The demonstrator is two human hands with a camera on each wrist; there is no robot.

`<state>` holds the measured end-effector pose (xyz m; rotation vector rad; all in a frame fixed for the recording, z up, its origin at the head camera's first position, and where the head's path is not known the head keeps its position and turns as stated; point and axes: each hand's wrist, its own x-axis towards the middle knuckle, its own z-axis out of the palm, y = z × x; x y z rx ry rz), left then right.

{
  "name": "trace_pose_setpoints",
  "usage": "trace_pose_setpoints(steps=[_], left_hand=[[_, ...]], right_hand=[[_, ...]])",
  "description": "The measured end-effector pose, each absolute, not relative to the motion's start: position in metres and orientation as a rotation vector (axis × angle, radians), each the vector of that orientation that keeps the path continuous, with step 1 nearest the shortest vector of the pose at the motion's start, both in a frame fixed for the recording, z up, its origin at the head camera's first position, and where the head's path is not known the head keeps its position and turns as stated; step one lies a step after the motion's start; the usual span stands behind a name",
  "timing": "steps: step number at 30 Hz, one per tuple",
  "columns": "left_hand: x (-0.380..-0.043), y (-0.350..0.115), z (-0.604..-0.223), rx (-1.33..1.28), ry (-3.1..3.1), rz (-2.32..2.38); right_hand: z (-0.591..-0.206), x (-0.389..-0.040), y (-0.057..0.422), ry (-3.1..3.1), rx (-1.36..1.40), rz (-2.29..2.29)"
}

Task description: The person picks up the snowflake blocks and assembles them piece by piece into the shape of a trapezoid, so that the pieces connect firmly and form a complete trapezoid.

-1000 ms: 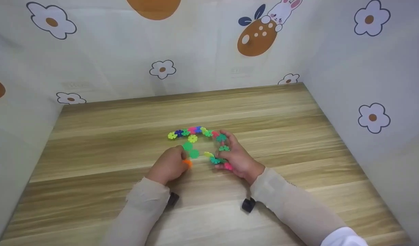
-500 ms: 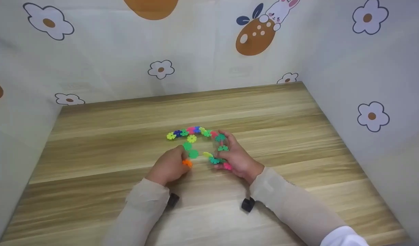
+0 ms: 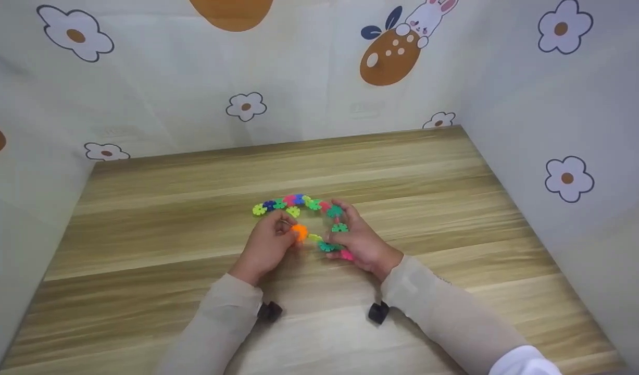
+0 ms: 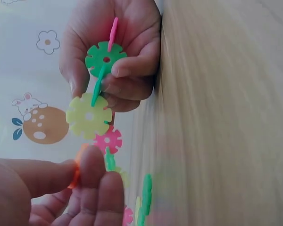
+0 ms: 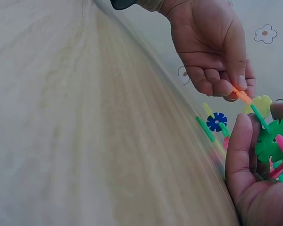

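Note:
My left hand point(image 3: 270, 242) pinches an orange snowflake disc point(image 3: 299, 233) between thumb and index finger. My right hand point(image 3: 365, 242) grips a chain of slotted snowflake discs, its fingers around a green disc point(image 5: 269, 146). At the chain's near end a pale yellow disc point(image 4: 80, 117) points toward the left hand, joined to the green ones by their slots. The orange disc's edge is right by this yellow disc. A pink disc point(image 3: 347, 254) sticks out below the right palm. The rest of the chain curves away behind, through a blue disc point(image 3: 299, 199) to a yellow end disc point(image 3: 259, 209).
A separate-looking yellow disc point(image 3: 293, 211) lies just in front of the curved row. A green disc point(image 4: 147, 193) stands edge-on low in the left wrist view. Patterned cloth walls point(image 3: 168, 78) border the wooden tabletop point(image 3: 158, 224) at the back and sides.
My left hand has moved up and right, bringing the orange disc beside the yellow end disc. It now covers the green discs that showed beside it. The right hand stays nearly still.

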<state>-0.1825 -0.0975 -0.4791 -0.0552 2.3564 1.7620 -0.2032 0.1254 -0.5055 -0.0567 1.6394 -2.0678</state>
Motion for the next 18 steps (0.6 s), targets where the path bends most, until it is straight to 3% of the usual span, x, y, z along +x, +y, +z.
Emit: trace_pose_setpoints(steps=[18], left_hand=[[-0.1812,-0.0919,-0.4844,-0.094,2.086,1.958]], right_hand=[[-0.5082,-0.2030,0.1268,1.632,-0.131,-2.087]])
